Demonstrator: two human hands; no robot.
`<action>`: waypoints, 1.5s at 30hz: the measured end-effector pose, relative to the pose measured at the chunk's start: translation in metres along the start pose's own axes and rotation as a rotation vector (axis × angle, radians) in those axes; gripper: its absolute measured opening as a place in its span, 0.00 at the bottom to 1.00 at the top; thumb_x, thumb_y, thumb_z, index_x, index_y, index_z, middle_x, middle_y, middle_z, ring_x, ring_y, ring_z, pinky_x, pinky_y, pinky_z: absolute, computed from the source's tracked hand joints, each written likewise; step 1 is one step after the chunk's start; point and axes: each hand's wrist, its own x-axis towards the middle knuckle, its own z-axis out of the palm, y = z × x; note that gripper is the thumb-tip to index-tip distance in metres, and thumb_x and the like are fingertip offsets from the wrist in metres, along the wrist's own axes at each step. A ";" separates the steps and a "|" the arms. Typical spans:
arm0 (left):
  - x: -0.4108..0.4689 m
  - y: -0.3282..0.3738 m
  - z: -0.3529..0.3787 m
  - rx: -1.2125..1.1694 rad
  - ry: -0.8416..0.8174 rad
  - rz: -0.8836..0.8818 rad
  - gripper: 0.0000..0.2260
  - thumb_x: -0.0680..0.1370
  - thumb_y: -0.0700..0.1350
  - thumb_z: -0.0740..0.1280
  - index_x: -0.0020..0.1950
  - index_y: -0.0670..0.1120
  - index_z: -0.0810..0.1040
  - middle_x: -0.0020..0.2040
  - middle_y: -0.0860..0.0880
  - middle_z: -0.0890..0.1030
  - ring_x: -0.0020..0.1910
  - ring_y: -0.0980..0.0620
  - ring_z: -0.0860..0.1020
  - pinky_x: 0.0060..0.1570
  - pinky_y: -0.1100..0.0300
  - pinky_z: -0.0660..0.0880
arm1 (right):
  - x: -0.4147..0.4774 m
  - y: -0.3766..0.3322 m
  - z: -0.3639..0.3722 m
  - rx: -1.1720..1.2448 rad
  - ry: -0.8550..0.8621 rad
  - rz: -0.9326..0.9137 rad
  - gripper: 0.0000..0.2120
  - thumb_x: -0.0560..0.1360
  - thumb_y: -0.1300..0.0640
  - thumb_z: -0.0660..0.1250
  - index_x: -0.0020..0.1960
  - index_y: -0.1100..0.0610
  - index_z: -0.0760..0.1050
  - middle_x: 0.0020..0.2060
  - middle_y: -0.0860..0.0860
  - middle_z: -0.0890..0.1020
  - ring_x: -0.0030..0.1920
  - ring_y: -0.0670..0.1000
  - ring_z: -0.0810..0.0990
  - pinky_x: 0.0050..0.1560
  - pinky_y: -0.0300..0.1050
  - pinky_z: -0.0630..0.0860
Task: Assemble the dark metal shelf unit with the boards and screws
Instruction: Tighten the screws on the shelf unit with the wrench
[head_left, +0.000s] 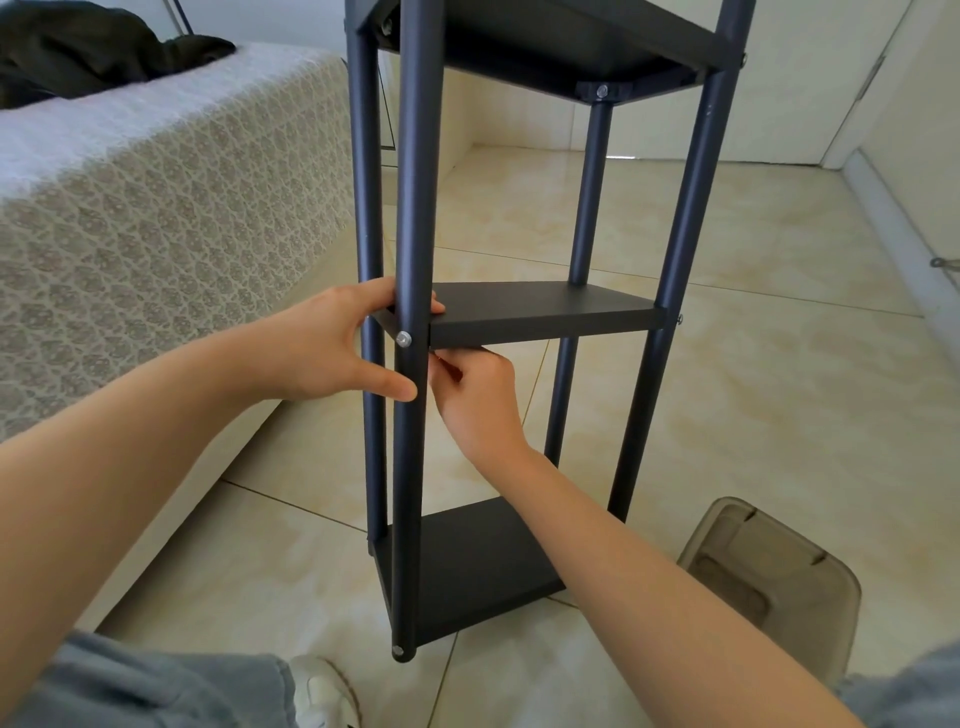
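The dark metal shelf unit stands upright on the tiled floor, with a near post (413, 208), a middle board (540, 312), a bottom board (467, 566) and an upper board (561, 47) fixed between several posts. A silver screw (403, 340) sits in the near post at the middle board's corner. My left hand (332, 345) grips the near post at that corner, fingers on top of the board and thumb below the screw. My right hand (480, 400) is under the middle board beside the post, fingers pinched together; whatever they hold is hidden.
A bed (156, 208) with a patterned cover stands close on the left, dark clothing (88, 47) on top. A translucent grey plastic stool (769, 577) stands at lower right. My white shoe (324, 691) is by the post's foot. Walls lie beyond.
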 end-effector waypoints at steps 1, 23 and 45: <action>0.000 0.000 0.000 -0.001 -0.002 0.000 0.33 0.70 0.47 0.79 0.71 0.61 0.69 0.68 0.63 0.72 0.68 0.62 0.68 0.67 0.61 0.60 | 0.000 0.001 0.000 0.008 -0.018 0.004 0.08 0.78 0.60 0.67 0.43 0.60 0.81 0.30 0.38 0.73 0.31 0.37 0.74 0.40 0.24 0.69; -0.002 -0.005 -0.002 -0.038 0.016 -0.027 0.30 0.70 0.49 0.79 0.62 0.70 0.67 0.66 0.60 0.73 0.67 0.59 0.68 0.67 0.57 0.61 | -0.009 -0.009 -0.028 0.096 -0.271 0.087 0.11 0.79 0.59 0.66 0.39 0.56 0.80 0.25 0.38 0.74 0.32 0.38 0.75 0.34 0.26 0.69; -0.001 0.002 0.000 -0.015 0.012 -0.010 0.29 0.70 0.48 0.79 0.61 0.71 0.68 0.64 0.60 0.74 0.64 0.61 0.70 0.67 0.59 0.62 | -0.002 0.011 -0.017 0.055 -0.060 -0.072 0.06 0.76 0.60 0.70 0.49 0.60 0.85 0.31 0.43 0.77 0.33 0.39 0.75 0.38 0.28 0.68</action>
